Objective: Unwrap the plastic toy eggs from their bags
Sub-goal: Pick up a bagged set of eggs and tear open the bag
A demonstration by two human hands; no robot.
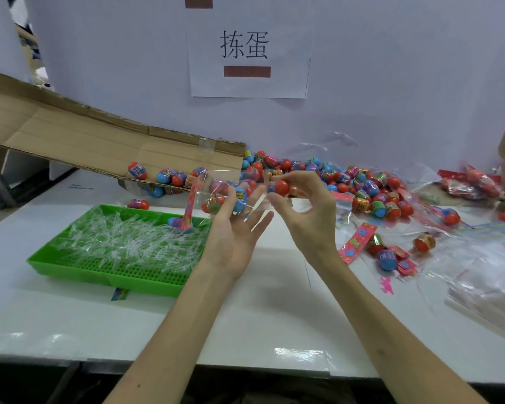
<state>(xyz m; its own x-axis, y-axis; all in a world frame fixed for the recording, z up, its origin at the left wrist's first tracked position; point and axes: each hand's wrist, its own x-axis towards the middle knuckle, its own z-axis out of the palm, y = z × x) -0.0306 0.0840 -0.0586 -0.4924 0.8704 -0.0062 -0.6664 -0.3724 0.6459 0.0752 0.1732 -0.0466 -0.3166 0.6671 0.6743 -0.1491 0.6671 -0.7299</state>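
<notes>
My left hand (233, 228) is raised palm-up over the table and holds a clear plastic bag (216, 188) with a red header card; a few toy eggs (216, 204) are still inside it. My right hand (303, 205) pinches a red-and-purple toy egg (280, 187) between thumb and fingertips, right beside the bag's open end. A big heap of loose coloured eggs (347, 182) lies along the back wall behind my hands.
A green perforated tray (105, 269) filled with clear plastic strips sits at the left. A cardboard flap (99, 141) slopes down above it with eggs beneath. Empty bags (478, 275), pink header cards (357, 242) and stray eggs (387, 259) cover the right side.
</notes>
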